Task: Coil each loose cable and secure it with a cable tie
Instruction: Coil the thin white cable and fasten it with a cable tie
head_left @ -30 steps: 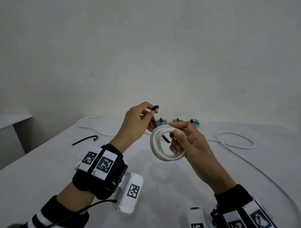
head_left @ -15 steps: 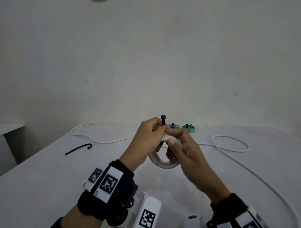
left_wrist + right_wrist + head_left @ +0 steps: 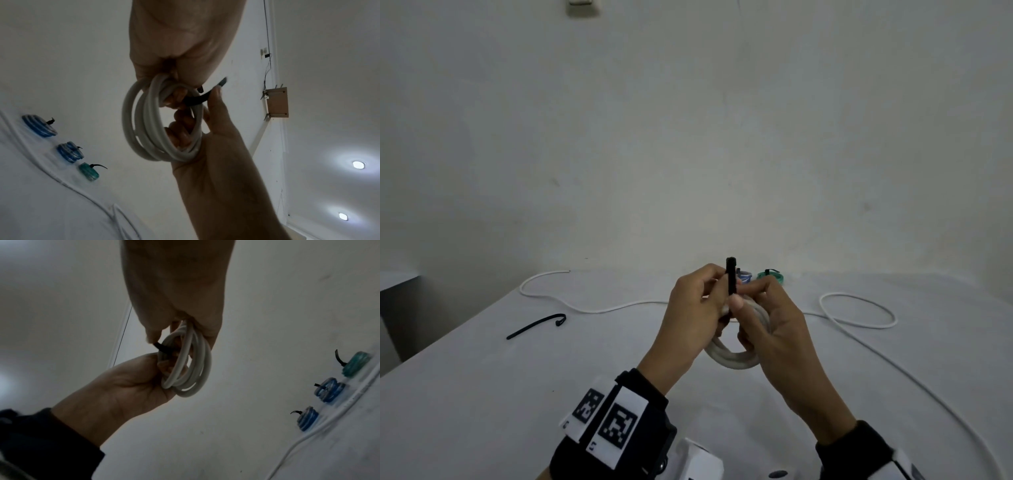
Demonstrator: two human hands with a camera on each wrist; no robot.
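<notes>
White cable, wound into a coil (image 3: 732, 356), was held up above the desk (image 3: 482, 394) between both hands. The right hand (image 3: 777, 329) had its fingers (image 3: 180, 128) curled through the coil, gripping the strands. The left hand (image 3: 695, 308) pinched a black cable tie (image 3: 731, 275) against the top of the coil, its head standing upright above the fingertips. A spare black tie (image 3: 536, 325) lay on the desk to the left. A loose white cable (image 3: 859, 310) trailed across the far side. Three tied coils, two blue (image 3: 39, 125) (image 3: 69, 151) and one green (image 3: 89, 171), sat by the wall.
</notes>
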